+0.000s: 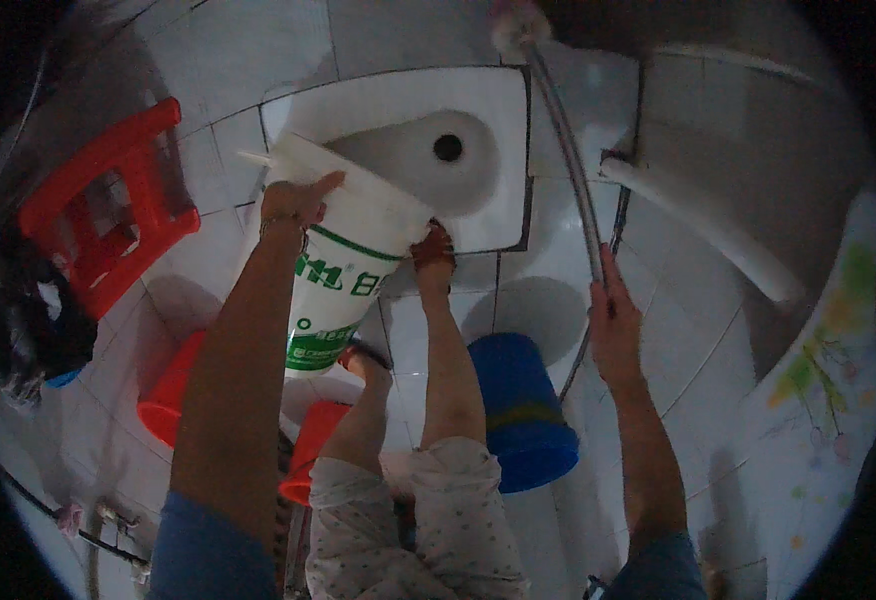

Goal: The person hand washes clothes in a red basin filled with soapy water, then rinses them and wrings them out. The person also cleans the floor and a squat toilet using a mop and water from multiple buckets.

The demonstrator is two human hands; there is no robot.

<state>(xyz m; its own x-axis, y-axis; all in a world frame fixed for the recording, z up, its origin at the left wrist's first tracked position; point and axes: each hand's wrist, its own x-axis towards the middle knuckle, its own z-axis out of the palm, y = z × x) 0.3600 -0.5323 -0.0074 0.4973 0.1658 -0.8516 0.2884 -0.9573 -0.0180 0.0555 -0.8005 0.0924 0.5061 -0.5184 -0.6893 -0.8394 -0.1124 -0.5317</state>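
My left hand (pixel 294 201) grips the rim of a large white plastic bucket (pixel 351 244) with green printing. The bucket leans, its wide mouth towards a white ceramic squat toilet (pixel 396 86) set in the floor; what it holds cannot be made out. A dark round drain hole (pixel 448 148) shows in the toilet's basin. In my right hand (pixel 616 319) is a long metal pole (pixel 569 154). Its far end carries a pale, blurred head (pixel 522 30), beyond the toilet's upper right corner.
A red plastic stool (pixel 100 202) lies on its side at left, near a black plastic bag (pixel 40 322). Red buckets (pixel 160 405) (pixel 318 439) and a blue bucket (pixel 524 412) stand by my legs. A white pipe (pixel 708 229) slants along the right; a flower-patterned curtain (pixel 820 375) hangs beside it.
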